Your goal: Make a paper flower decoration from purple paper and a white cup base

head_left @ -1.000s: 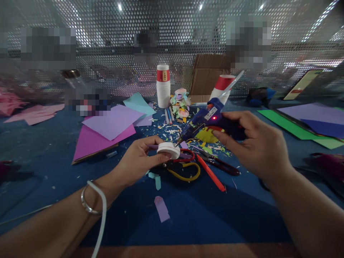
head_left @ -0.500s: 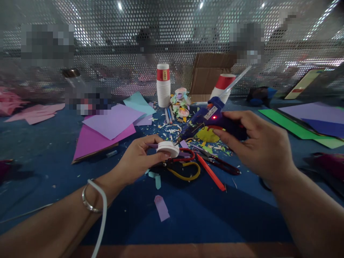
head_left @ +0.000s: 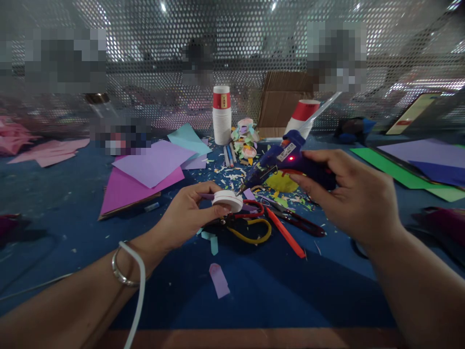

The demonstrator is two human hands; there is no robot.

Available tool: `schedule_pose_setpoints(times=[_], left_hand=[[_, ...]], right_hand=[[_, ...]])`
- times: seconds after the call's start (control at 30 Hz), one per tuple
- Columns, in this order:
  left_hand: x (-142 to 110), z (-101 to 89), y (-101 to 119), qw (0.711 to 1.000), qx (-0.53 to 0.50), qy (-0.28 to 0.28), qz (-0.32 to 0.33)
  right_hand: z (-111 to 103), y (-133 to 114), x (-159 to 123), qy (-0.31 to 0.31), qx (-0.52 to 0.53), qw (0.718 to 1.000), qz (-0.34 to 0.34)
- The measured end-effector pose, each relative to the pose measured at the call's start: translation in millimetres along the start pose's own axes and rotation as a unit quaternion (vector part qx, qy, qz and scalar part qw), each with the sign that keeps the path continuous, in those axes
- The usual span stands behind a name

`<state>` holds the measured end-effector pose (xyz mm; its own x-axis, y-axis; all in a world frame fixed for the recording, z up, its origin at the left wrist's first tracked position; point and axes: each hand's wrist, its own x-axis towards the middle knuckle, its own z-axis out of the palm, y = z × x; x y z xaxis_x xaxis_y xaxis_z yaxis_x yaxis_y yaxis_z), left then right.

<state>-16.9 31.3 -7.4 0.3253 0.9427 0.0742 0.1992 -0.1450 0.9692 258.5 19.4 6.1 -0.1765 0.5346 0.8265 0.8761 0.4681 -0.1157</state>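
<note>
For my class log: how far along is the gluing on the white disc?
Done: finished paper decorations sit by the cup stack. In hand: left hand holds the white disc; right hand holds the lit glue gun, nozzle at the disc's edge. Left: nothing is stuck on top yet.

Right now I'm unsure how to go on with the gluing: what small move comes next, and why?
Probably squeeze the trigger lightly. The right hand aims the glue gun, its red light on, with the nozzle at the edge of the white disc pinched in the left hand. No glue is visible there, so a small bead seems due.
</note>
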Motion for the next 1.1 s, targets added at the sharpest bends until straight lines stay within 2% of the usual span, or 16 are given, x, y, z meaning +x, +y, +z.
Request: schedule_pose_setpoints(times=[0.53,0.83,1.1], left_hand=[[-0.5,-0.5,1.1,1.000,0.007,-0.003,0.014],[-0.2,-3.3,3.9,0.994,0.101,0.024,0.046],[-0.3,-2.0,7.4,0.997,0.061,0.004,0.050]], right_hand=[[1.1,-0.5,-0.5,0.013,-0.017,1.000,-0.010],[2.8,-1.0,0.8,0.032,-0.017,0.999,-0.019],[4.1,0.0,0.3,0.038,0.008,0.999,0.012]])
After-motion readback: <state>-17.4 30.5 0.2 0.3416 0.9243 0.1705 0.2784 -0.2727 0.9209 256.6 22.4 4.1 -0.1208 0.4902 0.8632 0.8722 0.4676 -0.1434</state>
